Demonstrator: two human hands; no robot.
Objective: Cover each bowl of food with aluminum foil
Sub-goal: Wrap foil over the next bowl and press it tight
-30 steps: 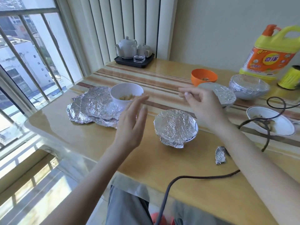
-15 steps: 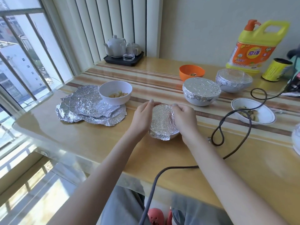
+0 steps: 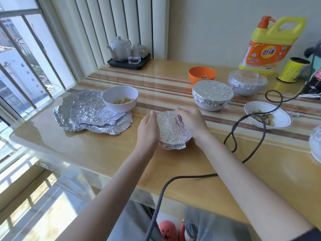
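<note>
Cord: a dark cord runs up past the right arm and loops on the table, just right of the hands.
Left hand: the left hand cups the left side of the foil-covered bowl, fingers bent around it.
Right hand: the right hand cups the right side of the same bowl, fingers curled over the far edge.
Bowl in the hands: it sits on the table between both hands, with crinkly foil over its top.
Foil sheets: a pile of loose foil sheets lies to the left of the left hand.
White bowl: an open white bowl with food rests on the pile's far edge.
Plate: a shallow dish with food scraps lies to the right of the right hand.
Covered bowls: two wrapped bowls sit farther back on the right.
Orange bowl: an open orange bowl sits behind them.
Far back: a tea set on a tray, and a yellow jug.
</note>
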